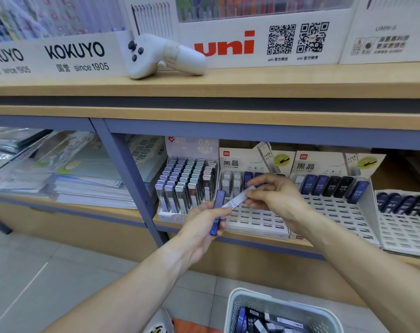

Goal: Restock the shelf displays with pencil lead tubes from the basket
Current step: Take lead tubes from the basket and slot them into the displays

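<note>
White controller (165, 56) on top shelf (276, 80); perhaps plastic-wrapped paper stacks (60, 174) lower left.

The white sign (76, 56) on the upper shelf reads "KOKUYO", with "since 1905" below. The panel beside it (224, 45) shows "uni" in red and two QR codes. The display cards (257, 162) carry the "deli" logo, "黑晶" and "HB 0.5". The white tube (237, 200) between the hands reads "HB 0.5".

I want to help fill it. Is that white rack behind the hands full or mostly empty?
Mostly empty. The white rack holds tubes only in its back row; its front slots show bare.
</note>
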The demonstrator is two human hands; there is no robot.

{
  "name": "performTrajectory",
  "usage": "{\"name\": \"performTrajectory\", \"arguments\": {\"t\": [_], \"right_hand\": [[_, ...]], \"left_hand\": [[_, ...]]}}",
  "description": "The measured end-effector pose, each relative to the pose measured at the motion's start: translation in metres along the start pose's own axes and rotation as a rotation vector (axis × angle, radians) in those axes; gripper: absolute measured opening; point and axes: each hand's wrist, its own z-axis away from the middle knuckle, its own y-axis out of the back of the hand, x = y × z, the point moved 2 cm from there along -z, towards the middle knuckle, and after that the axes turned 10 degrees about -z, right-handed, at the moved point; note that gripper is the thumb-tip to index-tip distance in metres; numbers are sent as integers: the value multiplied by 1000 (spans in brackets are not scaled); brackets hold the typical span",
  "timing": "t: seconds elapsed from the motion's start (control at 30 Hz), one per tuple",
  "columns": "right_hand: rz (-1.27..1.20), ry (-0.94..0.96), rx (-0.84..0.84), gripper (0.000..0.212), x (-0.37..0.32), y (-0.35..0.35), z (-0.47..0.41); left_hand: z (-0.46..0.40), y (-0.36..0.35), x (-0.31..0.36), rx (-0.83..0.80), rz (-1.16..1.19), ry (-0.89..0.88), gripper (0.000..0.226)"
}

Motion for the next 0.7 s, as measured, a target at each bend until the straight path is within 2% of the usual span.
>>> {"name": "performTrajectory", "arguments": {"t": [0.07,0.23,0.4,0.47,0.57,0.7], "right_hand": [[44,-59,-12,19,-2,3,2],[389,-145,-228,16,2,4,10],[316,26,-234,28,1,-5,10],[310,61,-238,37,3,-7,9],[388,150,-132,45,10,-5,0],[486,321,49,38,13,0,-11]], "left_hand": [[-1,2,1,47,8,-53,25],[-5,11,3,121,-43,-144,24],[-1,5,4,91,-104,-159,27],[0,3,5,130,-121,-146,26],[-2,2,5,170,-81,-68,24],[-3,2,3,197,-17,22,30]]}}
